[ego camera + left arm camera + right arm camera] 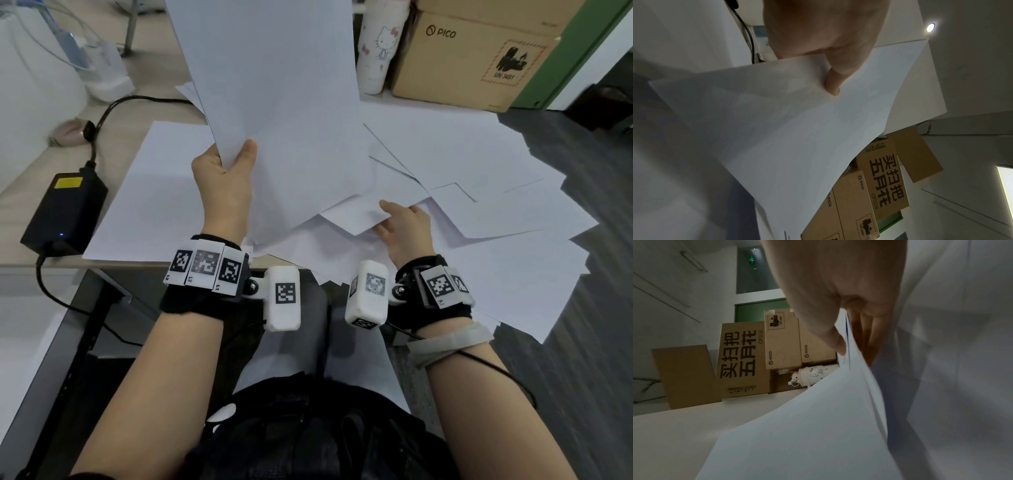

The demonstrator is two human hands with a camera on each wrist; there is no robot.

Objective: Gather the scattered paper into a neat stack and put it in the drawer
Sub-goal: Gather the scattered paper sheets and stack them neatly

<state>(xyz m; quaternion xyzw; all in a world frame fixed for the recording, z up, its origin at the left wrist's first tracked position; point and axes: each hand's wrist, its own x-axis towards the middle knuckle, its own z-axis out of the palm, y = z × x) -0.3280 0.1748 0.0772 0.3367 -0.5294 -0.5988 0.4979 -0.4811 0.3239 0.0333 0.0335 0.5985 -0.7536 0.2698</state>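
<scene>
My left hand point(226, 171) pinches a bundle of white sheets point(274, 85) at its left edge and holds it lifted, leaning away from me. The left wrist view shows the thumb point(833, 79) pressed on the held sheets point(777, 121). My right hand point(400, 222) pinches the near corner of some sheets point(356, 212) lower down, thumb on top and fingers underneath. In the right wrist view the thumb point(830, 337) and fingers clamp those sheets point(828, 418). More loose paper point(496, 192) lies scattered across the desk to the right, and one sheet point(154, 198) lies flat at the left. No drawer is in view.
A black power brick point(65, 209) with its cable sits on the desk at the left. A white cartoon-cat bottle point(380, 44) and a cardboard PICO box point(479, 54) stand at the back right. The desk's near edge point(120, 267) runs just before my wrists.
</scene>
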